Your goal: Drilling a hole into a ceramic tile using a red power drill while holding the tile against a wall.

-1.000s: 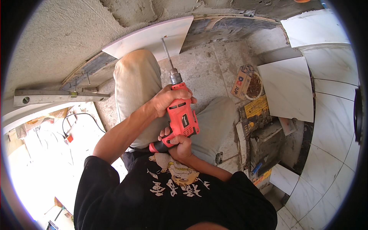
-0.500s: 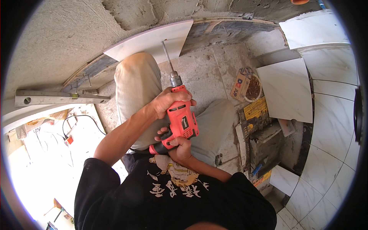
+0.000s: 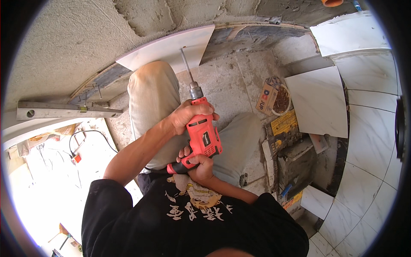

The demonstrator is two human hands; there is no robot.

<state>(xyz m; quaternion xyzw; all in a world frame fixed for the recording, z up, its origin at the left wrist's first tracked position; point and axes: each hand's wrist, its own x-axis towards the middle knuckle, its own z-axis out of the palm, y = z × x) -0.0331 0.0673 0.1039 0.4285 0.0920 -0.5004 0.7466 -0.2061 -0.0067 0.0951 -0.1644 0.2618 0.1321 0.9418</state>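
Observation:
A red and black power drill (image 3: 204, 136) lies across my lap, its long bit pointing away from me. My left hand (image 3: 188, 115) wraps around the front of the drill body, just behind the chuck. Lower down, my right hand (image 3: 200, 166) grips the black-and-red handle, some fingers curled around it. The bit's tip meets a white tile (image 3: 167, 48) near a small brownish mark. This tile leans against the wall's foot, and my left knee (image 3: 154, 81) covers part of its lower edge.
A metal spirit level (image 3: 64, 111) lies at the left. Right of me stand a loose white tile (image 3: 319, 100), a round tub of brown bits (image 3: 282, 99) beside a cardboard box (image 3: 266, 98), and a mortar-smeared block (image 3: 295, 152). Marbled tiles (image 3: 368, 132) cover the far right wall.
Both hands keep their hold on the drill, and the bit stays at the same spot on the tile. The view has shifted very slightly.

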